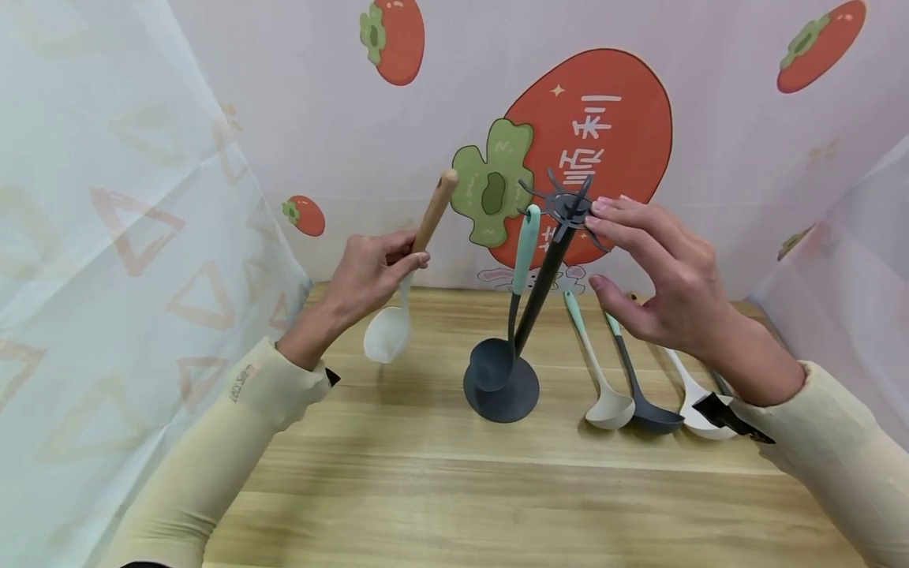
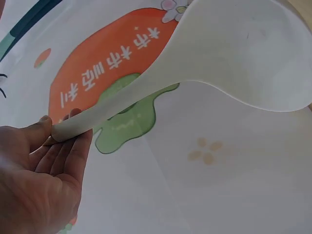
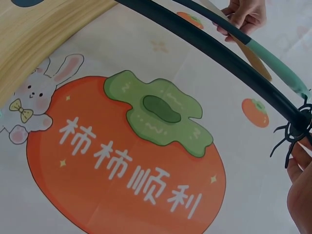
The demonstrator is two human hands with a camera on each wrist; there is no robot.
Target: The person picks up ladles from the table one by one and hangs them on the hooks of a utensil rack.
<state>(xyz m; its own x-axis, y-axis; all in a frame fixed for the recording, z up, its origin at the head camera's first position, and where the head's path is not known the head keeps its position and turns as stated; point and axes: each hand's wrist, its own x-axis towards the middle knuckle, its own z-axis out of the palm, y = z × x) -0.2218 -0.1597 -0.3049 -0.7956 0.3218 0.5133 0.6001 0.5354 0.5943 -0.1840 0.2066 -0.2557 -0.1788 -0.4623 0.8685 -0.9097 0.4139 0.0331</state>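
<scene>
My left hand (image 1: pixel 372 272) pinches a white ladle (image 1: pixel 387 335) low on its wooden handle, with the bowl hanging down over the table. In the left wrist view, its white neck and wide bowl (image 2: pixel 243 53) stretch away from the fingers. A dark utensil stand (image 1: pixel 545 284) with a round base and a ring of hooks rises at the middle. From one hook hangs a dark ladle (image 1: pixel 491 364) with a mint handle. The fingertips of my right hand (image 1: pixel 663 268) touch the hook ring at the top, the thumb held apart below. The right wrist view shows those fingers at the ring (image 3: pixel 297 127).
Right of the stand, several ladles lie side by side on the wooden table (image 1: pixel 454 505), among them a beige ladle (image 1: pixel 609 409), a dark ladle (image 1: pixel 656 418) and a white ladle (image 1: pixel 699 418), partly behind my right hand. A printed curtain (image 1: pixel 341 118) closes off the back and sides.
</scene>
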